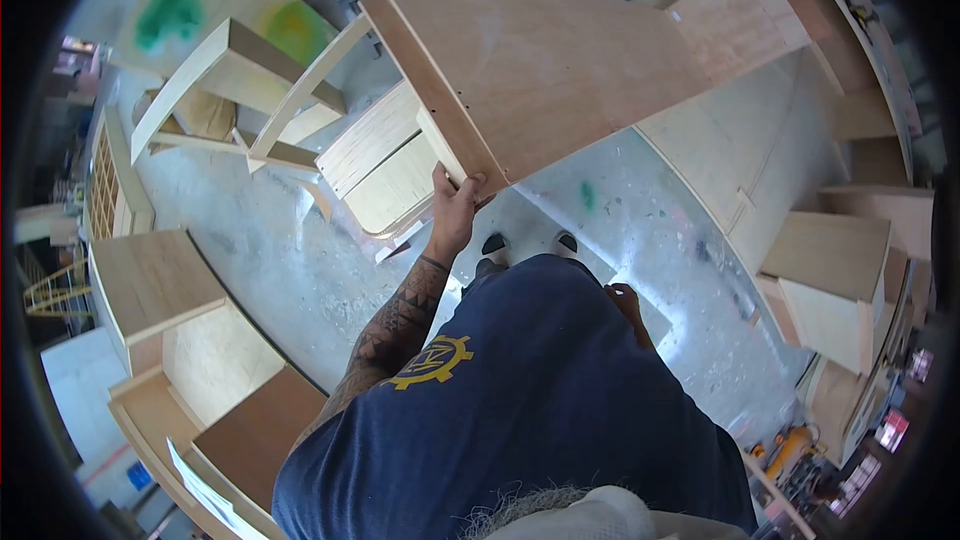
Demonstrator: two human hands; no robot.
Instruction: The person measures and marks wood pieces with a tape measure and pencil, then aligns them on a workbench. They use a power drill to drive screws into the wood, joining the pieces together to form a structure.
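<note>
My left hand (455, 208) is closed around the end of a pale wood strip (441, 143), thumb on one side and fingers on the other. The strip stands along the brown edge board of a large plywood panel (540, 65), and my fingertips touch that board's near corner. Just left of this hand is a light plywood piece (385, 165) with rounded corners and a dark slot. My right hand (627, 306) hangs low beside my body, partly hidden by the dark shirt. Its fingers are curled, and what they hold, if anything, cannot be made out.
Curved plywood frames (205, 325) stand at the left, with more plywood boxes (825, 255) at the right. A sheet with green and yellow paint (215, 5) leans at the upper left. The concrete floor (270, 240) is speckled. Orange equipment (788, 450) lies lower right.
</note>
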